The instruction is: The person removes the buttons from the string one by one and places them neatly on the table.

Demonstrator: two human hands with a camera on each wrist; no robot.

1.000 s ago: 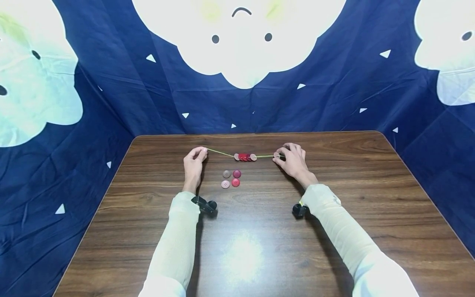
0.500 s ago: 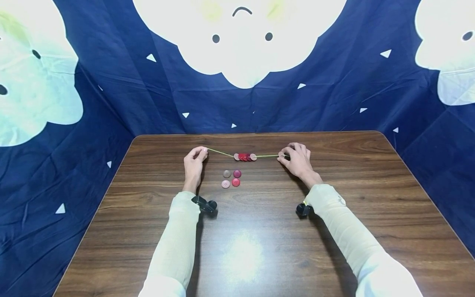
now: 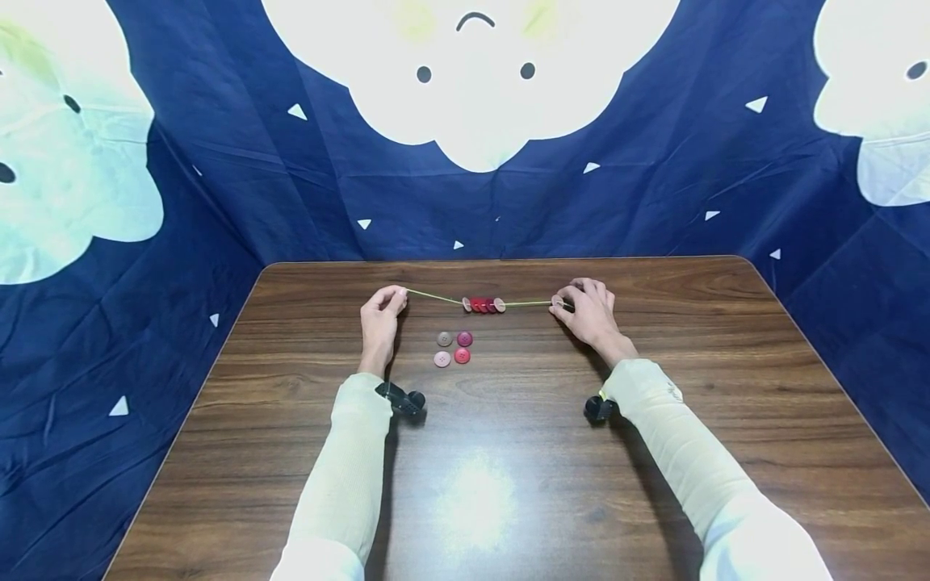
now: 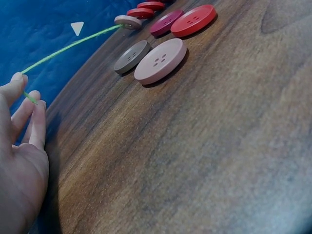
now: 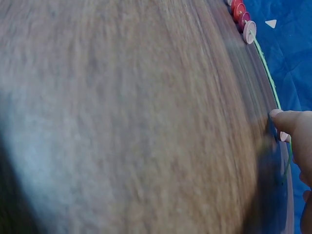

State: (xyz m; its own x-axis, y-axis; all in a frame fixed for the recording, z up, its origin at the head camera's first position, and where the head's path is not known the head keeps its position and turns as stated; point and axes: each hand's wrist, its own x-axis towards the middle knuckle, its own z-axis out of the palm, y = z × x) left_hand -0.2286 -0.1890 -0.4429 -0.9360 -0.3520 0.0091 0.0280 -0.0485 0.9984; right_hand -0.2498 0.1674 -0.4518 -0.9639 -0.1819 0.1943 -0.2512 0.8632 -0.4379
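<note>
A yellow-green string (image 3: pixel 436 297) runs between both hands near the table's far edge. My left hand (image 3: pixel 381 319) pinches its left end between thumb and fingers, and a short tail sticks out past the fingertips in the left wrist view. Midway along the string sits a row of threaded red, maroon and pink buttons (image 3: pixel 483 306). On the right, my right hand (image 3: pixel 592 315) pinches another pale pink button (image 3: pixel 557 301) that is on the string. In the right wrist view the string's loose end (image 5: pixel 289 163) hangs below that button, which the fingers mostly hide.
Loose on the wooden table (image 3: pixel 508 436), nearer me, lie a grey-brown button (image 3: pixel 444 339), a maroon button (image 3: pixel 465 339), a pink button (image 3: pixel 442 359) and a red button (image 3: pixel 462 356). A blue cloth backdrop (image 3: pixel 305 202) stands behind the table.
My right hand has slid to the right with its pink button, lengthening the stretch of string to the row. The threaded row has shifted slightly right. My left hand has stayed put.
</note>
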